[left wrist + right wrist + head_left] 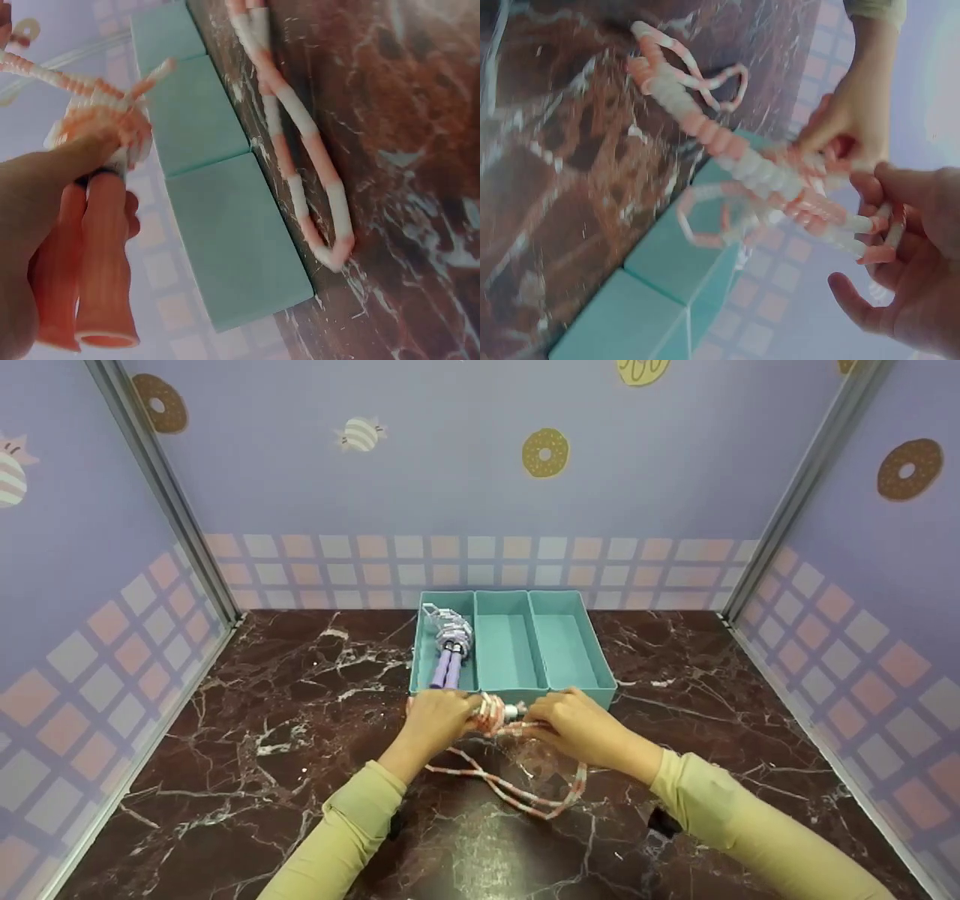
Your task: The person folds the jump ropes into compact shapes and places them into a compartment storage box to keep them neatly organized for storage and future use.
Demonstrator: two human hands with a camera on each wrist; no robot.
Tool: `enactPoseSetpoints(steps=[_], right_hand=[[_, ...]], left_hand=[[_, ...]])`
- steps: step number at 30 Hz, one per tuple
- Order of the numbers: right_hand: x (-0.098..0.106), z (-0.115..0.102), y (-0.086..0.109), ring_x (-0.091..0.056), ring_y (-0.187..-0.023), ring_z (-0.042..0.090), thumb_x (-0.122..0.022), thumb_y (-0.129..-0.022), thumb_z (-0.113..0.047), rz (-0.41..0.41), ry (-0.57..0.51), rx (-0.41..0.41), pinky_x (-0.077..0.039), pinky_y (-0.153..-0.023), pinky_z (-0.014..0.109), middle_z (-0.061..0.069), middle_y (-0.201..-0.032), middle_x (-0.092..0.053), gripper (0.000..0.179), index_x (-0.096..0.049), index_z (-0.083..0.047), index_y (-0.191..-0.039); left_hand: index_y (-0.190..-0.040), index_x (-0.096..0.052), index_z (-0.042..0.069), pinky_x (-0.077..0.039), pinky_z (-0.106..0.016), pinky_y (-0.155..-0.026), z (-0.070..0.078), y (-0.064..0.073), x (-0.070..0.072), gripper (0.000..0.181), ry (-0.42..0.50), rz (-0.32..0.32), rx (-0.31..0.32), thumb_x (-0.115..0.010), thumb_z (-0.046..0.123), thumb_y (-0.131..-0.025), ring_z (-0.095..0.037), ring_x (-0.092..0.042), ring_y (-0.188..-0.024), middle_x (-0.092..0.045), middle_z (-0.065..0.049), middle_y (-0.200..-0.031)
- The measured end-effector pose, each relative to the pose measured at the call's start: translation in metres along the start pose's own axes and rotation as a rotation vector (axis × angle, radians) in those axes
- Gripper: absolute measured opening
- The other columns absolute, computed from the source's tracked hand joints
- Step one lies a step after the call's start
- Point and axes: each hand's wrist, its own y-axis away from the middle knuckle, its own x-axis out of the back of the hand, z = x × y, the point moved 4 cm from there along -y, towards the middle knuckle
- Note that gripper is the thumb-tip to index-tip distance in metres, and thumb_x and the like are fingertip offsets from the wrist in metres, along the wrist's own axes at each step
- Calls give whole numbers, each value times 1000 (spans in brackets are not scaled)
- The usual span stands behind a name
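My left hand [439, 716] grips the two orange-pink handles [105, 255] of a beaded jump rope. Above the handles, its pink-and-white beaded cord [97, 116] is bunched in wraps at the thumb. To the right, my right hand [930, 255] holds a doubled strand of the same cord between its fingers, with the strand stretched across to the left hand. A loose loop of the cord [540, 808] hangs below both hands, over the marble-patterned table. Both hands are just in front of a teal box [517, 694].
The teal box has three compartments side by side. In its left one lies a bundled purple-and-white beaded jump rope [454, 634] with purple handles. Patterned walls [480, 495] enclose the dark red table [315, 675] at the back and both sides.
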Motion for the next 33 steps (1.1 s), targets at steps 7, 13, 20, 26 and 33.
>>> enactPoseSetpoints(steps=[7,13,20,26,33], right_hand=[[7,10,-3,-65,-77,10,-67,-92,-29,-84,36,74,-47,-86,38,-6,-82,-71,11,-70,-20,-87],[7,23,-5,-65,-84,11,-67,-93,-30,-120,-16,55,-44,-90,41,-6,-88,-71,9,-70,-22,-92],[6,36,-6,-64,-87,12,-67,-92,-31,-120,-165,68,-44,-89,40,-5,-91,-70,12,-72,-21,-97],[-6,45,-8,-62,-83,11,-64,-95,-24,-132,-417,132,-55,-76,32,2,-91,-68,13,-71,-13,-97],[-17,54,-7,-61,-87,6,-65,-94,-18,-152,-673,54,-53,-81,25,5,-94,-69,9,-71,-13,-98]], left_hand=[[-74,-63,23,-35,-31,-42,18,10,2,30,80,-62,-167,-76,50,-74,-15,-53,-48,-65,6,-64],[-81,-66,26,-44,-29,-54,29,17,8,30,153,-45,-237,-74,53,-75,-12,-59,-54,-69,9,-71],[-85,-65,25,-47,-30,-81,37,20,17,30,245,3,-277,-70,55,-80,-5,-64,-64,-74,12,-80],[-91,-69,24,-49,-28,-83,43,24,24,29,328,3,-277,-69,52,-81,-3,-65,-67,-76,11,-85],[-98,-73,22,-50,-28,-84,46,25,32,32,380,88,-288,-73,48,-80,-4,-67,-71,-77,9,-89]])
